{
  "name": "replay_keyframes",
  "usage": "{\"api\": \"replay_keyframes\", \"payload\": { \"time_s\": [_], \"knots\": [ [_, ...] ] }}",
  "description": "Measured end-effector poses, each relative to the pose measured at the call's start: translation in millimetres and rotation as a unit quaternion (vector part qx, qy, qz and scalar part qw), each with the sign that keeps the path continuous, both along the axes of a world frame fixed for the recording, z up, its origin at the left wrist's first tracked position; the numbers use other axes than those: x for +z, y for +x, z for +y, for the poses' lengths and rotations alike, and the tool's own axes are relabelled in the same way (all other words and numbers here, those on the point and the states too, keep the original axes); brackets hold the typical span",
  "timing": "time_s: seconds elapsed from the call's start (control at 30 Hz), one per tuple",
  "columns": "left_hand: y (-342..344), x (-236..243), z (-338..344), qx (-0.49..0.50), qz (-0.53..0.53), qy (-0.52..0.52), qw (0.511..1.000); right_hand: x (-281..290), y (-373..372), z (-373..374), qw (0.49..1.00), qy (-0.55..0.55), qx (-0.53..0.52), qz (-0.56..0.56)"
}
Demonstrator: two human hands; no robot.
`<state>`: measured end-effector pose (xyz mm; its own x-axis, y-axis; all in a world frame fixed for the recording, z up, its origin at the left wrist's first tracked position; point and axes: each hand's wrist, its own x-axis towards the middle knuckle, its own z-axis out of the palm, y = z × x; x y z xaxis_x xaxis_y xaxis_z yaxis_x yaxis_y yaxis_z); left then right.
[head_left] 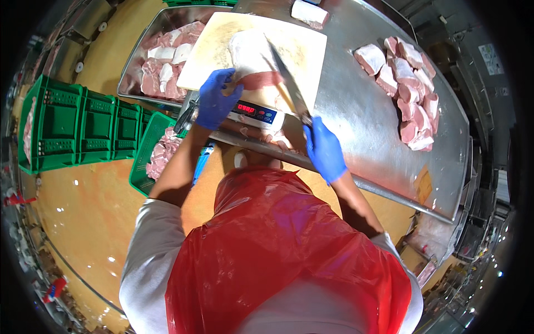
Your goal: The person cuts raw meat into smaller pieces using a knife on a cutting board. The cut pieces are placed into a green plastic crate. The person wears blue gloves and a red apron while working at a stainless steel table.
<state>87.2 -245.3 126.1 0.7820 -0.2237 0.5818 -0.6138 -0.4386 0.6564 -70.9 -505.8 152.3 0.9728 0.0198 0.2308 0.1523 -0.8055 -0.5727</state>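
Note:
My blue-gloved left hand [217, 98] is raised beside the lower left of a pale meat slab [250, 53], fingers apart and empty. The slab lies on a white cutting board [309, 50], its red cut face toward me. My blue-gloved right hand [324, 149] grips a long knife [289, 82], its blade reaching up along the slab's right side. A scale [261, 115] with a lit display sits at the board's near edge, with meat scraps [278, 139] below it. A dark-handled tool [184, 118] lies left of my left hand, partly hidden.
A steel table [364, 128] carries a pile of cut meat [411, 97] at right and one piece [309, 14] at the back. A steel tray [128, 76] of meat is left of the board. Green crates [67, 127] and a green bin [139, 165] with meat stand lower left.

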Motion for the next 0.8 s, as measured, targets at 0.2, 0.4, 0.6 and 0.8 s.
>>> {"api": "replay_keyframes", "payload": {
  "time_s": [0.2, 0.4, 0.6, 0.8],
  "knots": [
    [-1.8, -31.0, -23.2, 0.114, 0.038, 0.011, 0.993, 26.2, 114.9, 70.0, 0.992, -0.092, 0.091, -0.008],
    [-0.8, -47.1, -20.3, 0.139, -0.039, 0.015, 0.989, 17.4, 127.2, 74.8, 0.977, -0.112, 0.175, -0.037],
    [-4.3, -54.8, 1.0, 0.133, -0.073, 0.001, 0.988, 84.3, 41.3, -28.3, 0.886, -0.395, 0.166, 0.179],
    [-21.3, -22.3, 5.1, 0.137, 0.075, -0.096, 0.983, 120.5, 18.0, -54.5, 0.896, -0.393, 0.151, 0.139]
  ]
}}
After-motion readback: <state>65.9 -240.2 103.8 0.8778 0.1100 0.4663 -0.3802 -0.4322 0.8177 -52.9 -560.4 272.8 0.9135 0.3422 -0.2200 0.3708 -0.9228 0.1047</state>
